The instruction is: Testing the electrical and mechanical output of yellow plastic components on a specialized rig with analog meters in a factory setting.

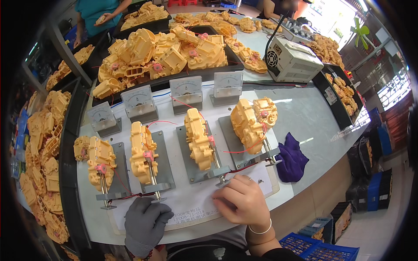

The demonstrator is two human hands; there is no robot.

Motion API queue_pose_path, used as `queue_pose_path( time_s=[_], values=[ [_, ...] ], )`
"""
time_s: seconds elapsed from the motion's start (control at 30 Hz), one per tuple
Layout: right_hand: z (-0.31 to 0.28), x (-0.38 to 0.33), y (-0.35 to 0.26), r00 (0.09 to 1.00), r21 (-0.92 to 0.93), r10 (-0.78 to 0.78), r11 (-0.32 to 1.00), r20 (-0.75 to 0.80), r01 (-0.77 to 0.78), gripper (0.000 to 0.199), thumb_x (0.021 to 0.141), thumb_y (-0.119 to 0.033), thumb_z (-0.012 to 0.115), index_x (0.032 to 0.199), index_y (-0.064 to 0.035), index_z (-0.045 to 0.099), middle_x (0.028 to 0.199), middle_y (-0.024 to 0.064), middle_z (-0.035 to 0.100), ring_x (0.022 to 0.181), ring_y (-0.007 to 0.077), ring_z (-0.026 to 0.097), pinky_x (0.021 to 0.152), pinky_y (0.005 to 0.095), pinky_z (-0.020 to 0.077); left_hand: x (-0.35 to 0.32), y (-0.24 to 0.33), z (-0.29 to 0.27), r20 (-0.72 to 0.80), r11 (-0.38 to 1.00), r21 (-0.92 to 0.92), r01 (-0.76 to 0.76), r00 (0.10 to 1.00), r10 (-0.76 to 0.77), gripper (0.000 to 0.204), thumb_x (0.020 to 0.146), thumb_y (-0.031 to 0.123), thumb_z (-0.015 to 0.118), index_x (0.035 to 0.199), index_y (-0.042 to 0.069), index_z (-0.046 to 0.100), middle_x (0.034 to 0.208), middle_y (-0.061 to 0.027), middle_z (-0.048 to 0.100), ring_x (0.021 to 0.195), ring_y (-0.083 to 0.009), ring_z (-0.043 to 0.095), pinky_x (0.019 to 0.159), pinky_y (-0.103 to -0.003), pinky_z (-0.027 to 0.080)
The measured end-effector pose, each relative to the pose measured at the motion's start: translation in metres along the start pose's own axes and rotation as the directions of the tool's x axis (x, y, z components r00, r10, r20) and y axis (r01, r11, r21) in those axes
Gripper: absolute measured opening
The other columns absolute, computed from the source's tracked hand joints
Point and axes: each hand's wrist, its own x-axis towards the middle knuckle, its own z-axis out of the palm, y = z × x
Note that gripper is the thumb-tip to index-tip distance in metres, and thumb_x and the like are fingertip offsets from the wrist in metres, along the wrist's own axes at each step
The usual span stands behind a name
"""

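Observation:
My left hand [146, 224], in a grey glove, is curled closed just below the end knob of the second test fixture [165, 167]. My bare right hand [241, 200] has its fingers bent closed beside the end knob of the third fixture [185, 161]; what lies inside either hand is hidden. Yellow plastic gearbox housings sit on the fixtures: the second [141, 152] and third [198, 139] have metal plungers against their pink parts. Another housing [102, 163] sits on the leftmost fixture, and two more [248, 124] are at the rightmost. Red wires trail from them.
Analog meters [186, 91] stand behind the fixtures. Black bins heaped with yellow housings [143, 52] are at the back and left. A grey power supply box [294, 58] sits at the back right. A purple cloth [292, 158] lies to the right. Another person [98, 17] stands far left.

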Motion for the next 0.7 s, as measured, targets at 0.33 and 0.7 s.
queue_pose_path(
  time_s=[0.33,0.7],
  values=[
    [-0.001,0.000,0.000,1.000,0.006,0.008,1.000,0.012,-0.008,0.014,0.064,-0.005,0.076,0.075,-0.0083,0.068,0.066,0.0027,0.053,0.059,0.0227,0.051,0.054,0.0330,0.0416,-0.023,-0.003,0.006,-0.504,0.907,-0.030,-0.420,0.790,0.349,0.024,0.086,0.027,0.070,0.075,0.008,0.060,0.069,-0.0041,0.052,0.061,-0.0212,0.048,0.056,-0.035,0.034],
    [-0.001,-0.001,0.000,0.999,-0.007,0.013,1.000,0.033,-0.013,0.013,0.066,-0.006,0.076,0.076,-0.0078,0.067,0.069,0.0038,0.057,0.062,0.0240,0.054,0.056,0.0339,0.0430,-0.033,-0.012,0.018,-0.685,0.927,0.042,-0.372,0.665,0.297,0.041,0.095,0.040,0.056,0.067,0.010,0.051,0.065,-0.0017,0.042,0.055,-0.0184,0.040,0.053,-0.033,0.027]
  ],
)
